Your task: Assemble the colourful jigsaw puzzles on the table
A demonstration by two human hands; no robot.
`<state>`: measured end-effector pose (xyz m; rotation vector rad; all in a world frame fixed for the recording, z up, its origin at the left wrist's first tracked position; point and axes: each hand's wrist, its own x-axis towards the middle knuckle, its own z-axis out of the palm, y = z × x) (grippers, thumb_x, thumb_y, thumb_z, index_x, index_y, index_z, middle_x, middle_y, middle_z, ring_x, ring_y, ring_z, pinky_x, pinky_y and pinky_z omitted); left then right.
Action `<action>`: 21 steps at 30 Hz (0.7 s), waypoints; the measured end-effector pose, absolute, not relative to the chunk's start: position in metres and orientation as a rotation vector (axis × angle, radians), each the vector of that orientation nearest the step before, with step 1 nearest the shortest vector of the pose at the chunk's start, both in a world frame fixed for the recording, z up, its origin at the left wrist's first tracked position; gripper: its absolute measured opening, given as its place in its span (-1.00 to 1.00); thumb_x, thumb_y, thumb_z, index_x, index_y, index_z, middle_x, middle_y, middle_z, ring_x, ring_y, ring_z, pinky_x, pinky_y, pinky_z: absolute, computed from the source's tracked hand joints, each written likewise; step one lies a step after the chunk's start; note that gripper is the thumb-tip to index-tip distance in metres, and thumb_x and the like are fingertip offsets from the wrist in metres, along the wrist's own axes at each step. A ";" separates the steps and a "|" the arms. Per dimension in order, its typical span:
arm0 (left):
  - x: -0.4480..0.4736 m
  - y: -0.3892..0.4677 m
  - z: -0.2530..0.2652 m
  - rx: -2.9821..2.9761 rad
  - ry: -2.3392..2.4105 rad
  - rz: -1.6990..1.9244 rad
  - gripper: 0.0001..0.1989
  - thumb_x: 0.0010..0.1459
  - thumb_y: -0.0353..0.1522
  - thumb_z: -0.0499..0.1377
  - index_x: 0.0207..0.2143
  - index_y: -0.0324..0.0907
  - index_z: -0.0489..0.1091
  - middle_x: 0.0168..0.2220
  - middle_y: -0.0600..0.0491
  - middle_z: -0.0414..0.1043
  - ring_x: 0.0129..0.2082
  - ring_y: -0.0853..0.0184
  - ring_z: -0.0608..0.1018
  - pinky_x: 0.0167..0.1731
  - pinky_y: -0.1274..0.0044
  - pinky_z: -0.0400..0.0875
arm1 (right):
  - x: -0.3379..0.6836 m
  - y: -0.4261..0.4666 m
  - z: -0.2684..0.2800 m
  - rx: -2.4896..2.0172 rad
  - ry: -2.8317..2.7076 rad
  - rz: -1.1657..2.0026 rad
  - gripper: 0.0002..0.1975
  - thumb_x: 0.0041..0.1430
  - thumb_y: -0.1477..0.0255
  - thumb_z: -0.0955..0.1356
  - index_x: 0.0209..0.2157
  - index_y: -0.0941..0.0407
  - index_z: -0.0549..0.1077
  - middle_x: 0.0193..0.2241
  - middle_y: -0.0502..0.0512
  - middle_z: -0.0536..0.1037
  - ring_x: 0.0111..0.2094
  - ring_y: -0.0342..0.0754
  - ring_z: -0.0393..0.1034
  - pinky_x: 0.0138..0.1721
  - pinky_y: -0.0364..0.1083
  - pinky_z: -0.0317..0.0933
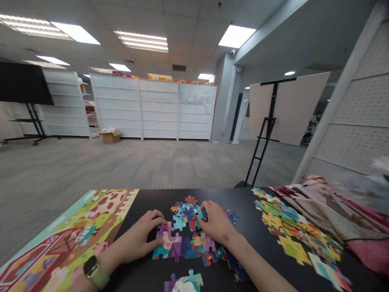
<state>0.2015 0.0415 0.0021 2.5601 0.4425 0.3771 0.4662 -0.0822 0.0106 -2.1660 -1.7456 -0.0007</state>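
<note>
On the black table, my left hand is closed on the left edge of a few joined purple jigsaw pieces that show a pale animal. My right hand reaches over a pile of loose jigsaw pieces; its bent fingers pinch a teal jigsaw piece, partly hidden by them. More pieces in dark blue, orange and purple lie between my hands, some under the right wrist. Nearer to me lies a teal and purple section with a white figure, touched by neither hand.
A farm picture sheet covers the table's left side. Many yellow and green jigsaw pieces are heaped at the right, beside pink and grey fabric bags. Beyond the table stand a black easel, white shelves and a cardboard box.
</note>
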 end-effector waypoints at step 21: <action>0.267 0.022 -0.012 2.723 0.397 0.358 -0.80 0.27 -0.21 0.19 -0.07 0.03 0.44 0.04 0.04 0.37 0.00 0.13 0.40 0.02 0.33 0.30 | 0.424 -0.092 0.000 -1.858 -1.707 -0.044 -0.52 0.01 0.55 0.33 0.03 0.12 0.40 0.00 0.20 0.38 0.07 0.14 0.19 0.14 0.07 0.16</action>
